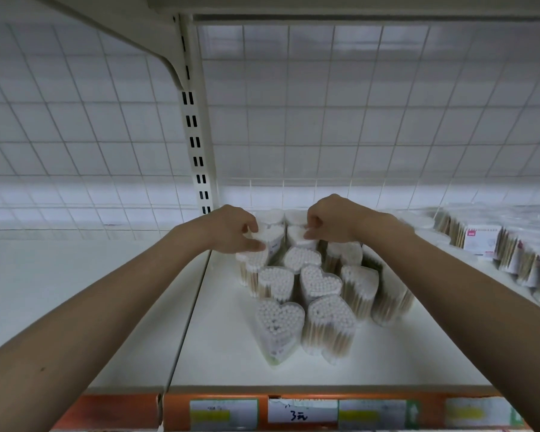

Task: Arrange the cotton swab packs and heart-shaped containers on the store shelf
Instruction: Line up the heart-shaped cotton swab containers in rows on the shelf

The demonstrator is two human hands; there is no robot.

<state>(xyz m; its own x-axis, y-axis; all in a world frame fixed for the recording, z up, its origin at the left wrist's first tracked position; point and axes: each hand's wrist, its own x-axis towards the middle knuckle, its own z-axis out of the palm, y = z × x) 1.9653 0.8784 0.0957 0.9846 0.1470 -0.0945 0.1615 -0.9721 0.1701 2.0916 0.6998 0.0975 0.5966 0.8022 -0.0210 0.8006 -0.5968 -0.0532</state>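
Several clear heart-shaped containers (279,319) full of white-tipped cotton swabs stand clustered on the white shelf (225,353). My left hand (231,229) pinches the lid of a heart-shaped container at the back left of the cluster (264,236). My right hand (331,218) pinches the lid of another back-row container (298,236). Clear cotton swab packs (487,241) with wooden sticks and a red-and-white label lie in a row at the right of the shelf.
A white wire grid back panel (356,104) rises behind the shelf. A slotted upright post (197,145) separates this bay from the left bay's shelf (60,291). An orange price rail (303,413) with labels runs along the front edge. Another shelf sits overhead.
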